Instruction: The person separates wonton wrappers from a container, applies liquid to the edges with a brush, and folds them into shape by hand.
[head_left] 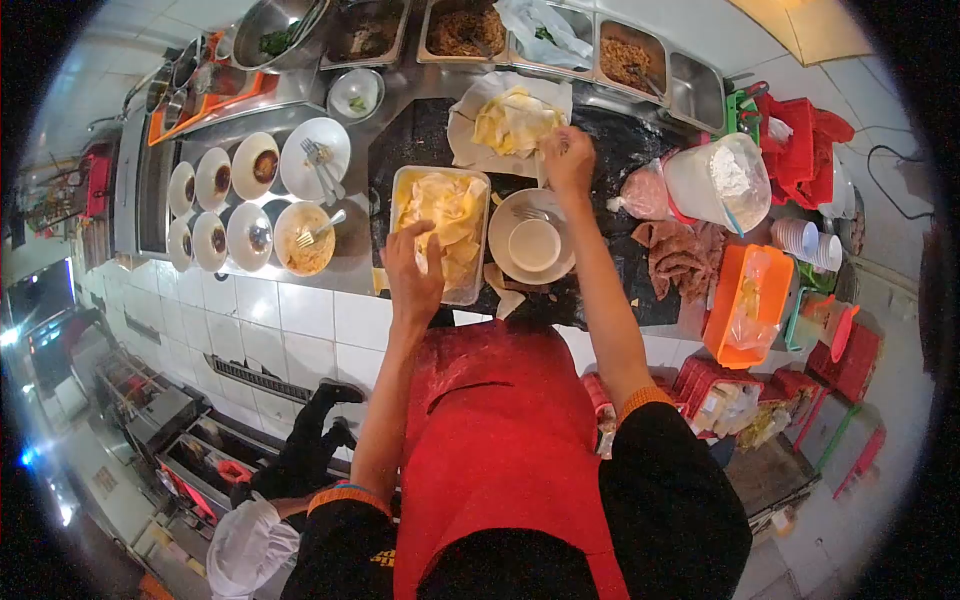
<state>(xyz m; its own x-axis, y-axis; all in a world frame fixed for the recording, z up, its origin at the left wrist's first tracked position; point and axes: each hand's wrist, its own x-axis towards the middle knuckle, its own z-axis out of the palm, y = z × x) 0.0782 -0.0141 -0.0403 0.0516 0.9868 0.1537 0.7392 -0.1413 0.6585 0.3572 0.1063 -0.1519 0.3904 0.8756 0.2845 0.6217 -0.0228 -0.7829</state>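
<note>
My left hand [415,270] rests over a rectangular plastic container [483,245] of yellow dough wrappers [450,215], its fingers apart and touching the nearest ones. My right hand [567,163] is at the right edge of a paper-lined plate [465,130] that bears more folded yellow wrapper pieces [515,120]. Its fingers are curled together, and whatever they hold is hidden. Below that hand sits a round plate [503,262] with a small white bowl [534,246] and a fork [530,212] on it.
Several sauced bowls [255,165] stand at the left, beside a plate with cutlery [300,145]. Metal food pans [695,85] line the back. At right are a tub of white powder [705,180], a brown cloth [680,255] and an orange basket [735,325]. Another person [255,545] is behind, lower left.
</note>
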